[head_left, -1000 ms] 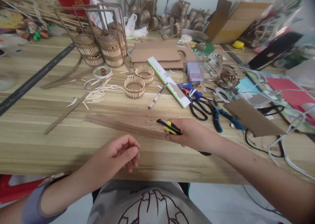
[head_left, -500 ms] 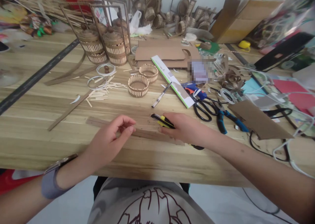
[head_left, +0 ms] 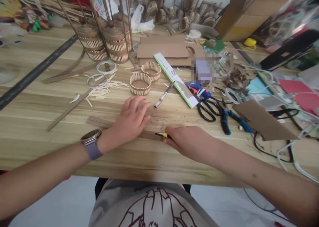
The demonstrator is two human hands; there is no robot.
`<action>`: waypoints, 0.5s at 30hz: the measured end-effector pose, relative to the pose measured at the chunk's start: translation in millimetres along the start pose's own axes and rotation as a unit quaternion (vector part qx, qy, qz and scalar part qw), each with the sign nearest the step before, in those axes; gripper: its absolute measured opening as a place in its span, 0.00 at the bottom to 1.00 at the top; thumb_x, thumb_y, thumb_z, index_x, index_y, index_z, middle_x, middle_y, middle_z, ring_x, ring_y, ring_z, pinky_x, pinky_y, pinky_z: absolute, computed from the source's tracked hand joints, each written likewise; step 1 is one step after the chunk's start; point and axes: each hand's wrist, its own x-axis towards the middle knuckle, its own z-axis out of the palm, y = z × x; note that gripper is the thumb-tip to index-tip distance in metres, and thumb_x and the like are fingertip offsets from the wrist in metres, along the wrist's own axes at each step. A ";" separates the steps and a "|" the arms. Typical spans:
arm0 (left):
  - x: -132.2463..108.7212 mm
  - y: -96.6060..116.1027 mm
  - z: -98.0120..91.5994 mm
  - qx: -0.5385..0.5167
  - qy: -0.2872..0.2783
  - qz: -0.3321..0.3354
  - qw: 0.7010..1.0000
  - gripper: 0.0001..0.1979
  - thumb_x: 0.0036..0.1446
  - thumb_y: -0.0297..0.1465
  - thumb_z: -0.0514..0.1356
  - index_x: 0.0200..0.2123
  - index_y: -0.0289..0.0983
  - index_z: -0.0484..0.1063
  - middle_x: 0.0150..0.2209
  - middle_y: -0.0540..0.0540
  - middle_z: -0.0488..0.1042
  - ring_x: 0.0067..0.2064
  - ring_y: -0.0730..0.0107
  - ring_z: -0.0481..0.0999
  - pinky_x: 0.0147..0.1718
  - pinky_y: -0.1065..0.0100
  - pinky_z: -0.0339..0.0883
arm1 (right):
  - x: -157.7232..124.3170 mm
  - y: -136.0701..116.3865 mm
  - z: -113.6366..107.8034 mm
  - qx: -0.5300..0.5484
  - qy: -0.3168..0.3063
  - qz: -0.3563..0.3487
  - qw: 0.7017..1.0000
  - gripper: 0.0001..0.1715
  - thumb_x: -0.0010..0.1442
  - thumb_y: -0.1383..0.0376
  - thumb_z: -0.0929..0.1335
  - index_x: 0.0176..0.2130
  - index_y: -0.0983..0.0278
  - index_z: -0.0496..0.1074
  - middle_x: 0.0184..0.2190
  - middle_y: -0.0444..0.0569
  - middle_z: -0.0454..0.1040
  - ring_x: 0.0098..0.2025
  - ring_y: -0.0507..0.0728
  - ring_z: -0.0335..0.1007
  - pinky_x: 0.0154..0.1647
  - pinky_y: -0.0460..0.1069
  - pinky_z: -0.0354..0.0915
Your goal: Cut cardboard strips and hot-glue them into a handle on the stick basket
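My right hand [head_left: 188, 142] is closed around a black and yellow utility knife [head_left: 164, 135], its tip pointing left. Beneath it, a flat brown cardboard strip [head_left: 99, 121] lies across the table, partly covered by both hands. My left hand [head_left: 131, 119] is over the strip with fingers stretched out and apart, holding nothing. Just beyond the left hand stand two small round baskets, a front basket [head_left: 140, 84] and a rear basket [head_left: 151, 70], both ringed with short pale sticks. A pen [head_left: 164, 94] lies to their right.
Loose sticks [head_left: 101, 93] and white rings [head_left: 106, 67] lie left of the baskets. On the right are a green-edged ruler [head_left: 175, 79], black scissors [head_left: 208, 110], blue pliers [head_left: 226, 122], a glue gun [head_left: 199, 90] and a cardboard piece [head_left: 264, 120]. Tall framed baskets [head_left: 114, 42] stand behind.
My left hand has moved right and forward, its fingers opening out. My right hand has brought the utility knife lower, down to the cardboard strip.
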 end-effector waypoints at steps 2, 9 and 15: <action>4.2 0.3 8.4 0.009 -0.015 0.012 1.000 0.20 0.68 0.33 0.48 0.60 0.32 0.62 0.61 0.32 0.59 0.64 0.46 0.56 0.63 0.42 0.51 | 2.2 -2.5 -1.7 -0.011 -0.006 0.002 1.000 0.16 0.70 0.59 0.59 0.45 0.64 0.71 0.34 0.54 0.81 0.38 0.62 0.79 0.27 0.48 0.60; 7.3 -5.5 26.1 0.002 -0.040 0.033 0.999 0.24 0.69 0.35 0.48 0.64 0.31 0.59 0.64 0.29 0.56 0.67 0.41 0.49 0.63 0.37 0.48 | 4.6 -6.0 -5.2 -0.028 -0.009 -0.007 1.000 0.16 0.70 0.60 0.59 0.46 0.65 0.71 0.36 0.55 0.81 0.39 0.64 0.80 0.28 0.49 0.63; 6.4 -6.7 29.4 0.006 -0.044 0.033 0.998 0.24 0.69 0.35 0.49 0.64 0.32 0.58 0.63 0.30 0.56 0.67 0.41 0.50 0.63 0.36 0.49 | 4.6 -6.6 -4.8 -0.035 -0.005 -0.013 0.999 0.15 0.70 0.61 0.60 0.46 0.65 0.72 0.37 0.54 0.81 0.40 0.64 0.80 0.27 0.49 0.63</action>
